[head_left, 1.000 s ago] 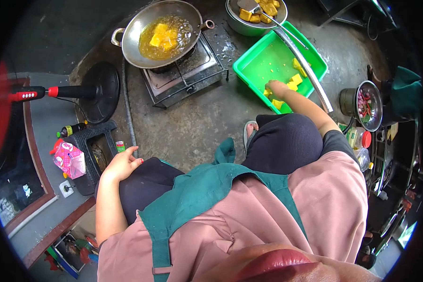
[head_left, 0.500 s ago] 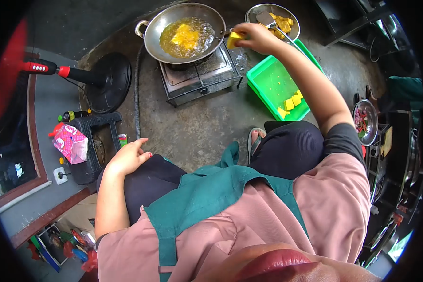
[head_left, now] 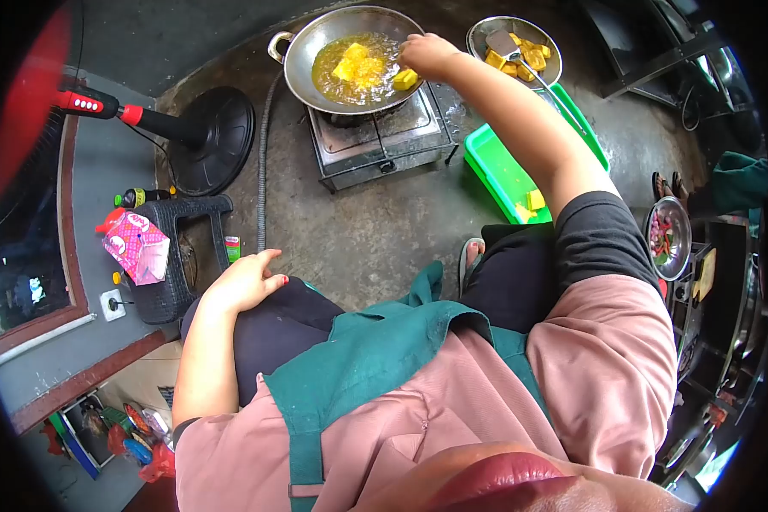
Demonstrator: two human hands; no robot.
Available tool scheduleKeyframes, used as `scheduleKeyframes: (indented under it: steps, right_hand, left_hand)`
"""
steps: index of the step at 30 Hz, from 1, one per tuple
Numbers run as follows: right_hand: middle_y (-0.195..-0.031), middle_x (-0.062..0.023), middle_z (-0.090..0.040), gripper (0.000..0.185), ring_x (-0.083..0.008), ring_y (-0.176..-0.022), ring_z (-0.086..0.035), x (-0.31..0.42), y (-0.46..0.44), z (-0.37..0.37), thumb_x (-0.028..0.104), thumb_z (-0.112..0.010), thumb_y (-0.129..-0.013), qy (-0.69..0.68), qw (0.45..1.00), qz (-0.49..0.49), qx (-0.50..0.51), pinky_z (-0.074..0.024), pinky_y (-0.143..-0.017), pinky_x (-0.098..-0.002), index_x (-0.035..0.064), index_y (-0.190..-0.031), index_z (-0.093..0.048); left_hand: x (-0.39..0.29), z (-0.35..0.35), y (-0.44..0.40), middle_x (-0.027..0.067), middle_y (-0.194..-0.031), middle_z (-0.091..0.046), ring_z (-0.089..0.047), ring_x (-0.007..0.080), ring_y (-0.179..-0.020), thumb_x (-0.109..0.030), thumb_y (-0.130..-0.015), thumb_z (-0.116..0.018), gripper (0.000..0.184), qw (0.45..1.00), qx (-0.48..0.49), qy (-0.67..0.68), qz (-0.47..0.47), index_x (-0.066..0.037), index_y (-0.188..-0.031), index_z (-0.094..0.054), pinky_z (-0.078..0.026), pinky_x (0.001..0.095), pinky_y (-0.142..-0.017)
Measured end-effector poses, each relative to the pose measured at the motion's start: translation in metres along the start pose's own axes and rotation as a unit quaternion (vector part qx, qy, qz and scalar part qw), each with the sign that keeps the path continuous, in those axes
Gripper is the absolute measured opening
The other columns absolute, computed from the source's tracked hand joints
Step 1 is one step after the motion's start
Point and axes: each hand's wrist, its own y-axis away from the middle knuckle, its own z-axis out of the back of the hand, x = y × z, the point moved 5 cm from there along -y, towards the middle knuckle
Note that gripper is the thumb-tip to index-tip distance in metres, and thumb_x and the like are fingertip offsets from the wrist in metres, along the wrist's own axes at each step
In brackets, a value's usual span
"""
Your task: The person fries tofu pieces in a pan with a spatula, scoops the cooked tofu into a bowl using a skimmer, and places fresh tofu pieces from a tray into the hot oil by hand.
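Observation:
My right hand (head_left: 427, 56) reaches over the right rim of the wok (head_left: 303, 61), its fingers pointing down and slightly parted. Right below the fingertips, a yellow block (head_left: 405, 79) lies at the edge of the oil, seemingly out of my grasp. More yellow pieces (head_left: 358, 68) bubble in the middle. The wok stands on a gas stove (head_left: 384, 145). A green tray (head_left: 495, 166), partly behind my right arm, holds a yellow piece (head_left: 535, 200). Empty, with its fingers loosely spread, my left hand (head_left: 246, 282) rests over my left knee.
A metal bowl (head_left: 484, 30) at the top holds fried pieces and a spatula (head_left: 503, 44). To the left are a fan base (head_left: 222, 141), a dark stool (head_left: 162, 294) and a pink packet (head_left: 141, 247). A person's sandalled feet (head_left: 667, 183) show at right near a bowl of vegetables (head_left: 676, 239).
My right hand went from the green tray to the wok with a yellow block, which now lies at the oil's right edge. My left hand stayed over my knee. The view shifted slightly.

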Motion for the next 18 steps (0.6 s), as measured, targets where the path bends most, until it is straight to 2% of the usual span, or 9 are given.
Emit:
scheduleKeyframes:
  steps: [4, 5, 9, 10, 13, 15, 17, 18]
  right_hand:
    - [-0.098, -0.0032, -0.061, 0.023, -0.0252, -0.104, -0.054, -0.021, 0.035, 0.033, 0.004, -0.059, -0.074, -0.065, 0.993, -0.033, -0.095, -0.0458, -0.085, -0.0380, 0.0162, -0.092, -0.067]
    - [-0.099, -0.0054, -0.062, 0.028, -0.0271, -0.104, -0.055, -0.026, 0.050, 0.044, -0.001, -0.056, -0.072, -0.099, 0.986, -0.041, -0.124, -0.0460, -0.086, -0.0380, 0.0138, -0.093, -0.066]
    - [-0.095, -0.0098, -0.065, 0.030, -0.0298, -0.098, -0.059, -0.047, 0.122, 0.055, -0.007, -0.050, -0.068, -0.233, 0.954, -0.056, -0.180, -0.0468, -0.086, -0.0377, 0.0065, -0.091, -0.065]
    - [-0.089, -0.0104, -0.067, 0.028, -0.0284, -0.088, -0.063, -0.055, 0.139, 0.037, -0.007, -0.049, -0.069, -0.304, 0.939, -0.085, -0.139, -0.0492, -0.079, -0.0370, 0.0053, -0.089, -0.064]
    - [-0.084, -0.0110, -0.067, 0.026, -0.0260, -0.082, -0.064, -0.044, 0.207, -0.016, -0.006, -0.048, -0.070, -0.392, 0.904, -0.171, -0.021, -0.0504, -0.074, -0.0360, 0.0039, -0.088, -0.065]
    - [-0.087, -0.0126, -0.069, 0.025, -0.0255, -0.086, -0.065, -0.036, 0.247, -0.083, -0.002, -0.051, -0.072, -0.447, 0.865, -0.213, 0.080, -0.0493, -0.078, -0.0354, 0.0031, -0.090, -0.067]
    - [-0.093, -0.0147, -0.068, 0.031, -0.0279, -0.090, -0.064, -0.023, 0.288, -0.156, -0.004, -0.050, -0.072, -0.448, 0.830, -0.282, 0.178, -0.0489, -0.081, -0.0364, 0.0047, -0.095, -0.069]
    - [-0.097, -0.0159, -0.067, 0.034, -0.0294, -0.094, -0.063, -0.016, 0.308, -0.190, -0.004, -0.051, -0.071, -0.411, 0.839, -0.290, 0.206, -0.0485, -0.083, -0.0371, 0.0057, -0.099, -0.068]
  left_hand:
    - [-0.006, 0.002, 0.001, 0.0170, -0.091, -0.067, -0.065, 0.0273, -0.087, -0.022, -0.083, -0.065, 0.055, 1.000, 0.005, 0.014, 0.007, 0.000, -0.129, -0.045, -0.049, 0.0347, -0.079]
    - [-0.007, 0.003, 0.000, 0.0170, -0.091, -0.067, -0.065, 0.0270, -0.087, -0.022, -0.083, -0.065, 0.055, 1.000, 0.008, 0.017, 0.011, 0.000, -0.129, -0.046, -0.049, 0.0344, -0.080]
    - [-0.006, 0.002, -0.001, 0.0171, -0.094, -0.067, -0.065, 0.0267, -0.089, -0.023, -0.084, -0.064, 0.055, 0.999, 0.019, 0.023, 0.032, -0.001, -0.131, -0.045, -0.049, 0.0345, -0.081]
    - [-0.007, 0.003, 0.001, 0.0178, -0.096, -0.067, -0.064, 0.0280, -0.091, -0.024, -0.084, -0.064, 0.055, 0.998, 0.026, 0.027, 0.045, -0.002, -0.131, -0.045, -0.048, 0.0351, -0.083]
    - [0.000, -0.001, 0.001, 0.0174, -0.094, -0.067, -0.065, 0.0274, -0.089, -0.024, -0.085, -0.064, 0.055, 0.997, 0.040, 0.027, 0.058, -0.003, -0.132, -0.044, -0.049, 0.0349, -0.081]
    - [0.009, -0.005, -0.001, 0.0169, -0.092, -0.067, -0.065, 0.0265, -0.087, -0.023, -0.085, -0.065, 0.055, 0.996, 0.041, 0.032, 0.066, -0.003, -0.132, -0.044, -0.049, 0.0347, -0.080]
    - [0.007, -0.002, -0.002, 0.0159, -0.089, -0.067, -0.065, 0.0249, -0.085, -0.021, -0.085, -0.065, 0.054, 0.996, 0.032, 0.026, 0.084, -0.002, -0.131, -0.044, -0.049, 0.0339, -0.078]
    - [0.006, 0.000, -0.002, 0.0157, -0.088, -0.067, -0.065, 0.0246, -0.084, -0.021, -0.085, -0.065, 0.054, 0.995, 0.027, 0.021, 0.095, -0.002, -0.131, -0.044, -0.049, 0.0336, -0.078]
